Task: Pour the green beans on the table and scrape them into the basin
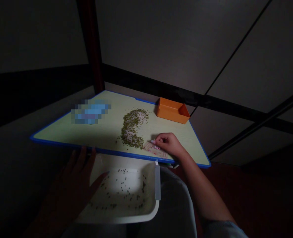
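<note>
My right hand [166, 142] is over the right front of the pale table board [104, 132], its fingers curled together above a small patch with pink bits [156, 148]. Whether anything is in the fingers is too small to tell. Left of it lies a curved heap of green grains mixed with paler ones [132, 127]. In shadow, my left hand [83, 175] has its fingers spread, at the left side of a white bin [121, 215] below the board's front edge. Scattered dark grains lie in the bin.
An orange open box [172, 112] stands at the board's back right corner. A blurred blue item [91, 113] lies at the left. The board has a raised blue edge [69, 144]. Dark wall panels rise behind it.
</note>
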A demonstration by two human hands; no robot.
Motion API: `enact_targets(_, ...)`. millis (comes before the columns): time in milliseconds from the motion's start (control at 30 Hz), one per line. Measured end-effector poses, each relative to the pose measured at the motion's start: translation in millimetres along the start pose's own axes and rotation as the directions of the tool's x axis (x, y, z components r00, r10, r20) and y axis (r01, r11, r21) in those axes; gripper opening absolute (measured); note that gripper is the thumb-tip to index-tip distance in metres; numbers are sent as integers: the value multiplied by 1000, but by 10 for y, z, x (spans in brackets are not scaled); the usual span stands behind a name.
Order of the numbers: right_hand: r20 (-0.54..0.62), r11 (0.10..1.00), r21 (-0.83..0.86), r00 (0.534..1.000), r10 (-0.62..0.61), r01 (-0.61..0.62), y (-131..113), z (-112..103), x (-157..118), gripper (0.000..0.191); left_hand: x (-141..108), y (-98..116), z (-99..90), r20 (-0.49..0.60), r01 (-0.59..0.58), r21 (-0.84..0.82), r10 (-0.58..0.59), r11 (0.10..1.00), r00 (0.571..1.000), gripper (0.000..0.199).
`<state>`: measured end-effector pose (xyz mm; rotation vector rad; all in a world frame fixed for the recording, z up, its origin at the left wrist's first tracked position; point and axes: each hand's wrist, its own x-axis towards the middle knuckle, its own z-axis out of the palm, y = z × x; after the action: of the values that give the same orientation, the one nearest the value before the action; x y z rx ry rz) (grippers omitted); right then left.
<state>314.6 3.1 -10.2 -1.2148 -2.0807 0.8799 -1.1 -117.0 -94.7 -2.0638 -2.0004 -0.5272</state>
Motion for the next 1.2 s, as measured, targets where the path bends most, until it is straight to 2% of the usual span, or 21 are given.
enact_targets(267,-145,998,-46,989,29,-36,156,-33,6,28,-8,-32,34,-2,-18,55,18,998,1000,85)
enact_targets(500,-220,986,154,970,100,-67,165,-87,2,32,-11,-17,7,-19,-14,18,14,1000,1000,85)
enact_targets(633,-258,993,64,960,110,-96,188,-122,23,30,-5,-13,-11,-16,-41,33,41,999,999,84)
enact_targets(767,-215,997,8,974,76,-76,202,-120,27,30,-4,-27,15,-23,-50,48,51,998,998,83)
enact_targets(967,-93,990,126,993,67,-55,151,-90,-10,32,-12,-19,37,-10,-21,68,22,997,1000,86)
enact_targets(1067,-214,988,141,972,99,-70,162,-108,-1,32,-13,-2,9,-10,-23,66,24,998,1000,85)
enact_targets(1133,-345,993,76,932,113,-92,183,-134,13,30,-12,8,-10,-26,-24,59,26,998,999,84)
enact_targets(1200,-421,992,-3,900,111,-124,198,-160,25,28,-8,13,-25,-37,-27,48,29,998,999,84)
